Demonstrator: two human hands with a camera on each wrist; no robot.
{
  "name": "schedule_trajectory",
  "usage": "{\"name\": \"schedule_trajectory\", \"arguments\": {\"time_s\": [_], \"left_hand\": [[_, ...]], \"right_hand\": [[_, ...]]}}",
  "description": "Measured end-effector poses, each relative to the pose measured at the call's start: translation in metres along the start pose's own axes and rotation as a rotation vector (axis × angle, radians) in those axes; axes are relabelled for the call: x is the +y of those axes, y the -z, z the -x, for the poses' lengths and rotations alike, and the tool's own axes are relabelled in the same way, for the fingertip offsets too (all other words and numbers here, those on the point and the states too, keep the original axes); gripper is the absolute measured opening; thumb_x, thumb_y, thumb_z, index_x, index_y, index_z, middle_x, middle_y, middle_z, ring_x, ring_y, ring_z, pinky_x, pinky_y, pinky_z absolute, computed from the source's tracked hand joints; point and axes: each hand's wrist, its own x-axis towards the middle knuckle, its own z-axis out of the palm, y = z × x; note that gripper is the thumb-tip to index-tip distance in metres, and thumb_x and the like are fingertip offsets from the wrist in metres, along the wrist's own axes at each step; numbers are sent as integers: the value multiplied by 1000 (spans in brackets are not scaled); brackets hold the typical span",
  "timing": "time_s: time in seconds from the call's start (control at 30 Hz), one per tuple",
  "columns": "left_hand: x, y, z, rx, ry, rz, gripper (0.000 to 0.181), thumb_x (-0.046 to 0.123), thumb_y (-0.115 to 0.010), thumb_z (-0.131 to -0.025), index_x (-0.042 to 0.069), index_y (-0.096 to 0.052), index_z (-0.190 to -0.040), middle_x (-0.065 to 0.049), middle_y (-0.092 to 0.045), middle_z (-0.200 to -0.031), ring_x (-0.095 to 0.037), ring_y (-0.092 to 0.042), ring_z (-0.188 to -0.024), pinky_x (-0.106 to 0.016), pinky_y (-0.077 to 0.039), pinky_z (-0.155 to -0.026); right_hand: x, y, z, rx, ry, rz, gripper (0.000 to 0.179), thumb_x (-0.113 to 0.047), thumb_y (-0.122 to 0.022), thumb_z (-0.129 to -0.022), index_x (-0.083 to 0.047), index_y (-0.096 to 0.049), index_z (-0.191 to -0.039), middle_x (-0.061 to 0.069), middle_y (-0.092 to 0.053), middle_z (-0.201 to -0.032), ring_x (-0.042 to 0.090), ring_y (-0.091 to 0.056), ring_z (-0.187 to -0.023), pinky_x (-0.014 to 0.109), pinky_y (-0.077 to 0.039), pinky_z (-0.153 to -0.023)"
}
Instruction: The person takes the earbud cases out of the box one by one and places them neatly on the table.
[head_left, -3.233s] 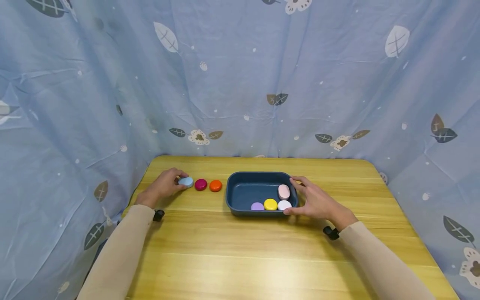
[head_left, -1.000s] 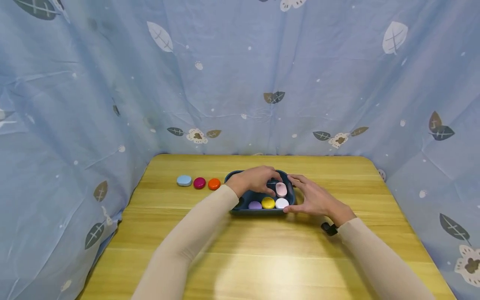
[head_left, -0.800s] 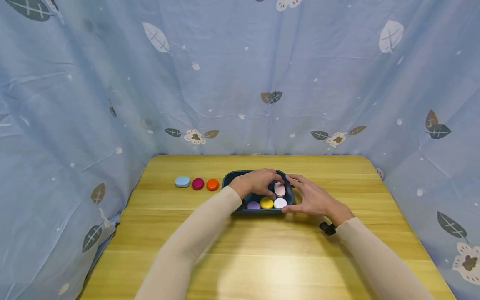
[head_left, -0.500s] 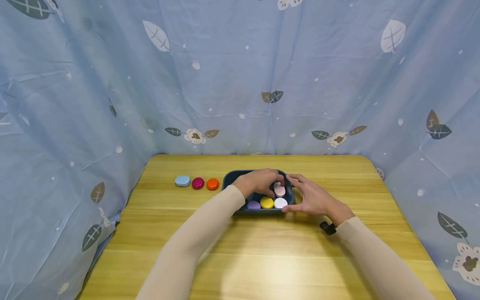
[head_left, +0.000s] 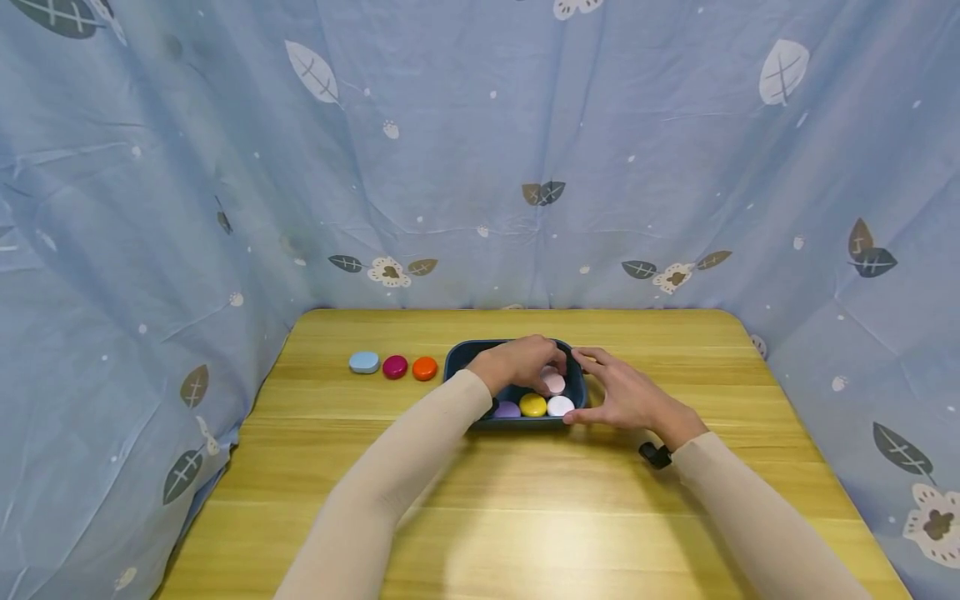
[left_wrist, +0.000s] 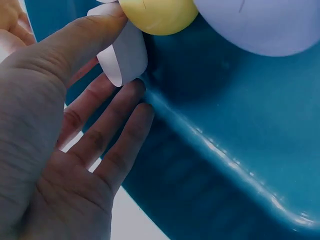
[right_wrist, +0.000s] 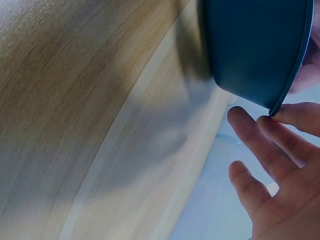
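Inside the dark blue tray (head_left: 517,425) we see the pale pink oval piece (head_left: 553,383), clamped by thumb and fingers of the left hand (head_left: 519,363). The right hand (head_left: 628,402) grips the tray's end, some fingers apart. Near the piece lies a yellow disc (head_left: 533,405).

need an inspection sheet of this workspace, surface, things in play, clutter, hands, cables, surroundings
Surface: wooden table, light grain
Things in play: dark blue tray holding pale pink piece, yellow piece, white piece and purple piece; light blue piece, magenta piece and orange piece in a row left of it
Clutter: nothing seen
Hands: left hand pinches the pale pink piece; right hand holds the tray's right end
Cables: nothing seen
Surroundings: blue cloth with leaf and flower prints
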Motion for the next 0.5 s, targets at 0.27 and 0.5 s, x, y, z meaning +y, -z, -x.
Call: {"name": "schedule_trajectory", "arguments": {"time_s": [0.27,0.5], "left_hand": [[-6,4,18,72,11,25,37,33,-92,-105,19,-80,-137,-2,-76,-138,-17,-70,-122,-34,-60,-117],[-9,11,41,128,48,39,39,33,-90,-106,18,-78,-140,-7,-72,-137,-21,-68,-116,-37,-62,-114]], "right_hand": [[-1,-2,-1,11,22,23,128,-83,-87,-90,-5,-41,-180,20,-45,-184,51,-58,-160,71,-56,-122],[-2,-2,1,6,2,39,129,-83,-87,-89,-5,-41,-181,18,-45,-185,49,-55,-163,70,-54,-126]]}}
